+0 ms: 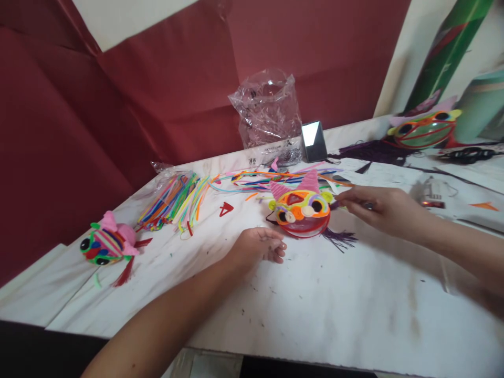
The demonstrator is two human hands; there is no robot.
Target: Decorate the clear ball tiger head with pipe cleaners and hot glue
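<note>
A lion-like craft head (302, 212) rests on the white table in front of me. It has pink pointed ears, black round eyes, orange and yellow pipe-cleaner trim and a clear, red-rimmed lower part. A purple tassel (340, 239) hangs at its right side. My right hand (372, 209) is at that side with fingertips pinched together beside a yellow-green curl; what they grip is too small to make out. Just below the head's left side, my left hand (268, 245) has loosely bent fingers, slightly apart, and holds nothing visible.
Pipe cleaners (173, 202) lie in bundles behind the hands. A pink and green craft head (108, 244) sits left; another craft head (425, 128) stands back right. A clear plastic bag (270, 115) and a dark upright device (314, 142) are at the back. A red bent piece (226, 209) lies nearby.
</note>
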